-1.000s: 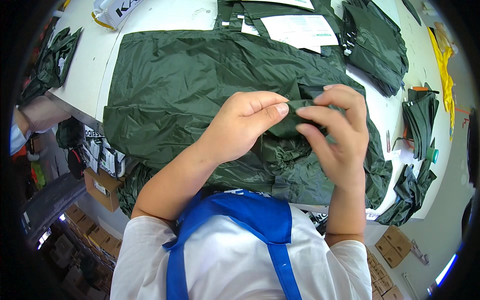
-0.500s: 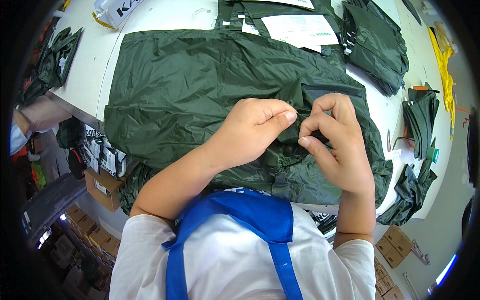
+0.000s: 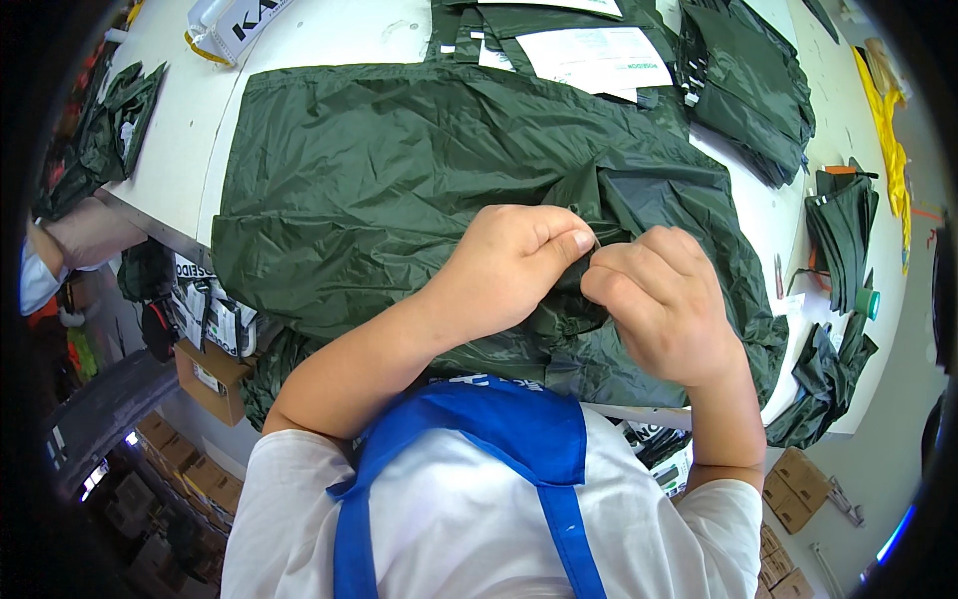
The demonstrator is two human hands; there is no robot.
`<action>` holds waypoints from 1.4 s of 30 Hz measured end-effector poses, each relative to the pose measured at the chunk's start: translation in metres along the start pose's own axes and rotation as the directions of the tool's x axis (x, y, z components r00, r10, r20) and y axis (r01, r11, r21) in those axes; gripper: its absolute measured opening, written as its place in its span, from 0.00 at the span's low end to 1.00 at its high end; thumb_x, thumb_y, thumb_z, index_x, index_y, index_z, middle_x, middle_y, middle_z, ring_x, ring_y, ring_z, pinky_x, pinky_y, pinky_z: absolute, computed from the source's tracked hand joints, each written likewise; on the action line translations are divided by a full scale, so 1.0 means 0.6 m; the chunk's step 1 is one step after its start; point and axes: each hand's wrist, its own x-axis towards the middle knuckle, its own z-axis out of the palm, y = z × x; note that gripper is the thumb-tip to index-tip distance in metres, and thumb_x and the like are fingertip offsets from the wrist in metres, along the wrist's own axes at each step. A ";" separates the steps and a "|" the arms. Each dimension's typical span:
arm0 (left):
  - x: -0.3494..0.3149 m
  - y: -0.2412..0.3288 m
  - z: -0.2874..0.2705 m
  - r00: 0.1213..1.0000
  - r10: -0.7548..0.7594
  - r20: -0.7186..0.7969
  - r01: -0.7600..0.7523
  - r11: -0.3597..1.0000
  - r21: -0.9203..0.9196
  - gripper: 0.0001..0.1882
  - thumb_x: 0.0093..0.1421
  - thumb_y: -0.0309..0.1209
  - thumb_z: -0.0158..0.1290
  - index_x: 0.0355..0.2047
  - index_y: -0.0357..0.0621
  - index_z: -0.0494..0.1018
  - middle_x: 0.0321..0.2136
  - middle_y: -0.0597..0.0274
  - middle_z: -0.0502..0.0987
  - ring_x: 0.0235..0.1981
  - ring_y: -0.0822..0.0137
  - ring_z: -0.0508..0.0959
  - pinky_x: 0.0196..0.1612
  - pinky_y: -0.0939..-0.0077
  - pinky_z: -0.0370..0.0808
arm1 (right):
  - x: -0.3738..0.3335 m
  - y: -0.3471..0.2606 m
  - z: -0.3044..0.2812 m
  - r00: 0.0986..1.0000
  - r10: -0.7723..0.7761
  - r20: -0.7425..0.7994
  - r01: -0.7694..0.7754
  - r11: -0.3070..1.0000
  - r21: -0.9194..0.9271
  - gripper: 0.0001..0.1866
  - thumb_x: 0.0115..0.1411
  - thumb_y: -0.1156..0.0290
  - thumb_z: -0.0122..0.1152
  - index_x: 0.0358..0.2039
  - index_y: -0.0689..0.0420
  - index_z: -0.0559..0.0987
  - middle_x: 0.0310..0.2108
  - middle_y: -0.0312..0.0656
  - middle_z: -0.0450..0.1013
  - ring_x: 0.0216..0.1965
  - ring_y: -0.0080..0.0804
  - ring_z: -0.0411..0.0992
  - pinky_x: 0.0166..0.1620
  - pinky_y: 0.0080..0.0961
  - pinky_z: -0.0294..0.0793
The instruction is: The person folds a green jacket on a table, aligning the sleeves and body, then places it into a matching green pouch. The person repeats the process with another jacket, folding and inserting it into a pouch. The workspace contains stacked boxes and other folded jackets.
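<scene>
A large dark green, crinkled garment of thin shiny fabric [image 3: 399,160] lies spread over the white table. Above its right half, my left hand [image 3: 514,268] is closed in a pinch, thumb against forefinger, on a gathered bit of this fabric. Close by its fingertips is my right hand [image 3: 661,304], curled with the knuckles up. Its fingertips are hidden, so what they grip cannot be made out. Bunched, darker folds lie under and between the two hands.
Folded green garments [image 3: 748,95] are stacked at the far right, near a white paper sheet [image 3: 596,60]. A white box [image 3: 232,28] stands far left. More green pieces [image 3: 841,240] lie along the right edge. Another person's arm [image 3: 95,232] shows at left, above a cardboard box [image 3: 210,382].
My right hand has turned over and curled its fingers, moving closer to the left one. My left hand keeps its pinch, almost in the same place.
</scene>
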 end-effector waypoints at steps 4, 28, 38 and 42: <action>0.004 -0.019 -0.005 0.980 0.089 -0.178 -0.082 0.996 0.047 0.12 0.65 0.31 0.47 0.32 0.33 0.73 0.22 0.73 0.70 0.26 0.82 0.65 0.30 0.84 0.66 | -0.003 -0.004 -0.012 0.995 0.059 0.078 -0.071 0.986 0.151 0.06 0.45 0.72 0.56 0.28 0.54 0.73 0.26 0.33 0.69 0.27 0.31 0.64 0.31 0.27 0.63; -0.009 0.019 -0.019 0.995 -0.027 -0.092 -0.010 0.922 -0.388 0.07 0.59 0.22 0.51 0.39 0.37 0.72 0.33 0.67 0.74 0.33 0.82 0.70 0.38 0.88 0.65 | -0.594 0.463 0.038 -0.188 0.965 -0.181 -0.879 -0.247 -0.408 0.21 0.52 0.67 0.54 0.46 0.63 0.74 0.47 0.60 0.70 0.51 0.54 0.68 0.52 0.43 0.68; 0.008 0.024 -0.021 0.998 -0.054 -0.018 0.043 0.927 -0.373 0.09 0.59 0.22 0.51 0.41 0.36 0.72 0.33 0.66 0.76 0.33 0.83 0.72 0.39 0.89 0.68 | -0.141 0.162 -0.025 0.796 0.443 -0.412 -0.463 0.885 0.055 0.19 0.59 0.76 0.52 0.53 0.56 0.75 0.34 0.38 0.71 0.32 0.21 0.67 0.34 0.16 0.67; 0.005 0.029 -0.026 0.997 -0.078 -0.024 0.064 0.928 -0.367 0.10 0.60 0.23 0.51 0.42 0.36 0.69 0.31 0.67 0.76 0.32 0.84 0.72 0.37 0.91 0.68 | -0.039 0.041 -0.025 0.972 0.122 -0.200 -0.137 0.989 -0.062 0.27 0.41 0.69 0.68 0.47 0.53 0.79 0.30 0.35 0.69 0.27 0.29 0.65 0.32 0.28 0.64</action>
